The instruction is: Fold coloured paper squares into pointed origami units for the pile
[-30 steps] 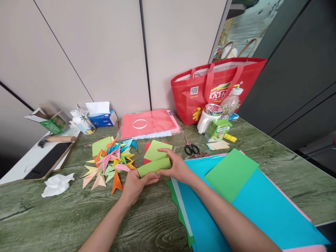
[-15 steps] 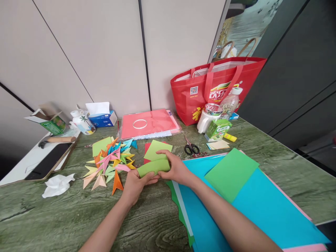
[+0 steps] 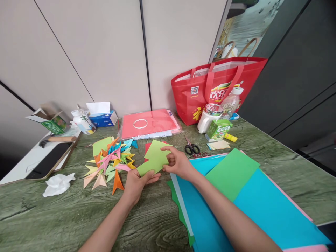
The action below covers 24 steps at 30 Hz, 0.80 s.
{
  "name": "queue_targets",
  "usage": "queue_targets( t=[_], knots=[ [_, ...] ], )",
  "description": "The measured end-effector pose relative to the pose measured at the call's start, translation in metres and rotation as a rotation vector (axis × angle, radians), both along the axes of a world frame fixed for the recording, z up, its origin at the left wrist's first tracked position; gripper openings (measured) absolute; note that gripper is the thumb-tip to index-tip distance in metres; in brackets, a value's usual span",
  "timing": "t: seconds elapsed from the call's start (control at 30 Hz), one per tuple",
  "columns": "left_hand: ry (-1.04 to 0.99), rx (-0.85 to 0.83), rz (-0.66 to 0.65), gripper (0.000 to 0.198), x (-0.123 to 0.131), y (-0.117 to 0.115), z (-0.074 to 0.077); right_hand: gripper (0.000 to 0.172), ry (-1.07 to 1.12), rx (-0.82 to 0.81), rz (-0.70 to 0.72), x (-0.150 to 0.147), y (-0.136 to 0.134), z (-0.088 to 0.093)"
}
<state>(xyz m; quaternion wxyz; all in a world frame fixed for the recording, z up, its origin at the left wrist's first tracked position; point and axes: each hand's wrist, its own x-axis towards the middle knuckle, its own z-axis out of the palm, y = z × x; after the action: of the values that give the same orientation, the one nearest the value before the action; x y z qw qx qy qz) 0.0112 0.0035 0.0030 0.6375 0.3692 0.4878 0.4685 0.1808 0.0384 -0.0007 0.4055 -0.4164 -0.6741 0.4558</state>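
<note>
The left hand (image 3: pixel 135 182) pinches a light-green paper sheet (image 3: pixel 153 165) over the green wood-grain table (image 3: pixel 147 227); the right hand (image 3: pixel 182 167) curls at the sheet's edge (gripping or not, I cannot tell). Multicoloured folded-paper pieces (image 3: pixel 105 163) crowd the left hand; black-handled metal scissors (image 3: pixel 191 145) lie beyond the right.

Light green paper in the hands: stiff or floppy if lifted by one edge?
Likely floppy-ish: the light green paper looks thin, so an unsupported end may droop. Probably very light, since the left hand has just its thumb laid over the top. Likely takes creases well, if it matches the sharply folded paper pieces beside it.
</note>
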Motion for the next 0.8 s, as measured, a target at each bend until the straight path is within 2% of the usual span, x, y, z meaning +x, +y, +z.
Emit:
queue_targets(
  t=[0.17, 0.37, 0.43, 0.53, 0.63, 0.7, 0.8],
  knots=[
    [0.000, 0.006, 0.040, 0.034, -0.003, 0.001, 0.001, 0.045, 0.066, -0.019, -0.042, 0.008, 0.006, -0.001],
    [-0.031, 0.042, 0.136, 0.036, -0.009, 0.007, 0.004, 0.039, 0.319, -0.125, -0.230, 0.024, 0.022, -0.004],
    [-0.029, 0.064, 0.155, 0.034, -0.009, 0.008, 0.003, 0.036, 0.354, -0.194, -0.209, 0.019, 0.020, -0.004],
    [0.000, 0.108, 0.166, 0.030, -0.009, 0.008, 0.000, 0.032, 0.332, -0.352, -0.074, 0.006, 0.012, -0.003],
    [0.080, 0.188, 0.131, 0.028, -0.009, 0.007, -0.002, 0.041, 0.348, -0.460, 0.041, -0.007, 0.001, -0.001],
    [0.201, 0.260, 0.102, 0.027, -0.009, 0.006, -0.003, 0.047, 0.410, -0.509, 0.092, -0.013, -0.003, 0.000],
    [0.437, 0.369, 0.088, 0.025, -0.009, 0.006, -0.004, 0.054, 0.464, -0.527, 0.080, -0.017, -0.006, 0.000]
  ],
)
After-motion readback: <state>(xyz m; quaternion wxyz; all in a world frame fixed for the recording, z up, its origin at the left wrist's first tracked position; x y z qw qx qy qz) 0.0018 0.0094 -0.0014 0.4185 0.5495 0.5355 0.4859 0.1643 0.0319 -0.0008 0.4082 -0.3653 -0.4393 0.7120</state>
